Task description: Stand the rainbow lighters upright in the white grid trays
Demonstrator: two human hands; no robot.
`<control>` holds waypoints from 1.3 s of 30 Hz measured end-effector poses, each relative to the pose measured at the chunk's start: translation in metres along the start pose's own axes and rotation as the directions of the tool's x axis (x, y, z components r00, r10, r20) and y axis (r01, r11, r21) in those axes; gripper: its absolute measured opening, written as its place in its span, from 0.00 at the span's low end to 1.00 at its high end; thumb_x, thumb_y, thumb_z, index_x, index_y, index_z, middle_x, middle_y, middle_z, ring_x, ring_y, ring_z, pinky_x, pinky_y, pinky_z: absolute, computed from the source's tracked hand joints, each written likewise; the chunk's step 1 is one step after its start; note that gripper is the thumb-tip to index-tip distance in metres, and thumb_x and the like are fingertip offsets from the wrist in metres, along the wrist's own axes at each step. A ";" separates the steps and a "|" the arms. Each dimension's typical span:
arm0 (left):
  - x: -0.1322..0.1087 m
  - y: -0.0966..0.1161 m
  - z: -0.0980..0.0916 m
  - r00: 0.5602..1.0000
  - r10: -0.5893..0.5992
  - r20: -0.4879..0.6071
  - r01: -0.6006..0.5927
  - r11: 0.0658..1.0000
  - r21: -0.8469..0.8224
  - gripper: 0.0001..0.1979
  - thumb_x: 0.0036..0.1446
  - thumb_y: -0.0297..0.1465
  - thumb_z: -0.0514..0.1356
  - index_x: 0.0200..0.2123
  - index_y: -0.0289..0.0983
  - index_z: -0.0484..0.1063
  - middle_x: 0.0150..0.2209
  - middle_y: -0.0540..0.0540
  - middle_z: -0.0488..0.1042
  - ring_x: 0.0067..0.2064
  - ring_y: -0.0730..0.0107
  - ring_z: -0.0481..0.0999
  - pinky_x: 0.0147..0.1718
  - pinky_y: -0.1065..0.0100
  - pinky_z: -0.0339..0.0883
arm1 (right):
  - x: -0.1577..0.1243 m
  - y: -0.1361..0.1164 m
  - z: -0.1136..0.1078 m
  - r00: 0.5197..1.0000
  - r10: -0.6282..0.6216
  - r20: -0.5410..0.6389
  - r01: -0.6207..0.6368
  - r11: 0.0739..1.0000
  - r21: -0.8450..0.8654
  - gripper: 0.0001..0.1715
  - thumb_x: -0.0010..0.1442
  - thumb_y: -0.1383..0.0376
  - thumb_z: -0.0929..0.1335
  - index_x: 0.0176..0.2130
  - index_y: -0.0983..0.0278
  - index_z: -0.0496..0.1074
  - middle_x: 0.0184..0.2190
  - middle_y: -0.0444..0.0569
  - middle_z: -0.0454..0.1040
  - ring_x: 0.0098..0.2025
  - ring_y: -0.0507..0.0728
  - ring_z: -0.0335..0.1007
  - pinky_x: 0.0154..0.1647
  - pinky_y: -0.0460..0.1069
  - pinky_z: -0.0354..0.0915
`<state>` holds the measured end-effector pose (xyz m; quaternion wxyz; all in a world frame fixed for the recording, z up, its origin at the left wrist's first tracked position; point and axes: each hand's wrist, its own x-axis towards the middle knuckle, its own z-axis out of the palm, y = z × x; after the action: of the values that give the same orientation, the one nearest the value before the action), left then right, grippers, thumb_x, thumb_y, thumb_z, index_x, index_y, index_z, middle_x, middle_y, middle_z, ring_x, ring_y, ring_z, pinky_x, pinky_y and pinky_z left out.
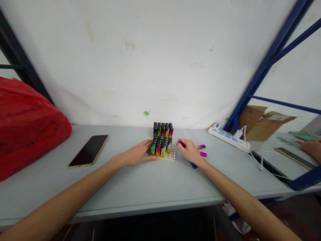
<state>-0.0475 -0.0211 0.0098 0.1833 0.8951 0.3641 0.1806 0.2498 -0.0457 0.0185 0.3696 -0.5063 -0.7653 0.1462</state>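
Observation:
My left hand (137, 154) steadies the left side of a white tray (172, 157), its thumb along the front edge and its fingers bent behind. Upright lighters (158, 150) in green, red and yellow fill most of the tray. Some holes at the right end hold nothing. Just right of the tray, my right hand (189, 150) pinches a dark pink lighter (181, 143). Loose lighters lie beside and partly under that hand: a purple one (203, 154), an orange-pink one (201, 147) and a blue one (193, 165).
A second block of upright lighters (163, 129) stands behind the tray, near the wall. To the left lie a phone (89, 150) and a red plastic bag (30, 124). On the right are a power strip (229, 138), a blue frame, a cardboard box (265, 124) and another person's hand (312, 149).

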 end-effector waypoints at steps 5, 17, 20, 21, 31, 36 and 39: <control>0.001 0.000 0.000 1.000 0.007 0.015 -0.007 1.000 -0.011 0.39 0.64 0.59 0.63 0.68 0.39 0.68 0.69 0.36 0.70 0.69 0.43 0.70 0.72 0.52 0.62 | 0.000 -0.004 -0.003 1.000 -0.023 0.011 0.023 1.000 -0.001 0.24 0.71 0.49 0.62 0.27 0.58 0.59 0.21 0.41 0.61 0.26 0.54 0.57 0.31 0.50 0.50; 0.001 0.003 -0.001 1.000 -0.005 0.024 0.005 1.000 -0.011 0.41 0.64 0.58 0.63 0.70 0.38 0.65 0.70 0.35 0.68 0.71 0.43 0.68 0.73 0.52 0.60 | -0.005 -0.002 -0.016 0.957 -0.177 0.229 0.227 0.950 -0.214 0.30 0.79 0.49 0.58 0.29 0.59 0.66 0.23 0.46 0.68 0.26 0.56 0.60 0.35 0.51 0.55; 0.001 0.003 -0.001 1.000 -0.003 0.031 0.004 1.000 -0.017 0.41 0.65 0.58 0.63 0.70 0.37 0.66 0.70 0.35 0.68 0.71 0.44 0.68 0.73 0.52 0.59 | -0.008 -0.005 -0.008 0.960 -0.208 0.188 0.238 0.959 -0.151 0.31 0.79 0.46 0.57 0.31 0.60 0.69 0.25 0.47 0.72 0.27 0.56 0.64 0.35 0.50 0.56; 0.001 0.002 -0.001 1.000 0.002 0.028 -0.001 1.000 -0.023 0.41 0.65 0.58 0.63 0.70 0.37 0.66 0.69 0.35 0.68 0.71 0.43 0.68 0.73 0.52 0.59 | -0.009 -0.006 -0.005 0.963 -0.221 0.152 0.241 0.962 -0.129 0.32 0.79 0.45 0.57 0.32 0.60 0.70 0.27 0.48 0.74 0.28 0.56 0.65 0.35 0.50 0.56; 0.000 0.001 0.000 1.000 0.009 0.004 -0.009 1.000 -0.024 0.40 0.64 0.58 0.64 0.69 0.39 0.67 0.68 0.36 0.70 0.69 0.43 0.71 0.72 0.51 0.62 | -0.006 -0.008 0.005 0.948 -0.169 0.271 0.245 0.929 -0.278 0.35 0.77 0.41 0.60 0.29 0.60 0.73 0.28 0.52 0.77 0.27 0.57 0.67 0.32 0.51 0.53; 0.000 -0.001 0.000 1.000 0.015 -0.008 -0.015 1.000 -0.023 0.40 0.63 0.59 0.64 0.69 0.40 0.68 0.69 0.36 0.71 0.69 0.42 0.71 0.71 0.49 0.63 | -0.004 -0.003 -0.013 0.953 -0.118 0.278 0.212 0.917 -0.338 0.31 0.78 0.45 0.61 0.31 0.59 0.74 0.26 0.49 0.76 0.27 0.57 0.68 0.32 0.50 0.52; 0.000 -0.001 0.000 1.000 0.010 -0.007 -0.010 1.000 -0.022 0.42 0.64 0.60 0.63 0.70 0.39 0.67 0.70 0.35 0.70 0.70 0.41 0.70 0.72 0.49 0.61 | 0.001 0.019 -0.040 0.985 -0.034 0.168 0.103 0.901 -0.421 0.27 0.80 0.53 0.58 0.37 0.60 0.76 0.29 0.51 0.77 0.31 0.59 0.72 0.36 0.51 0.57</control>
<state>-0.0478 -0.0204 0.0091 0.1910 0.8942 0.3584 0.1886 0.2915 -0.0425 0.0349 0.1933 -0.5348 -0.8226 0.0008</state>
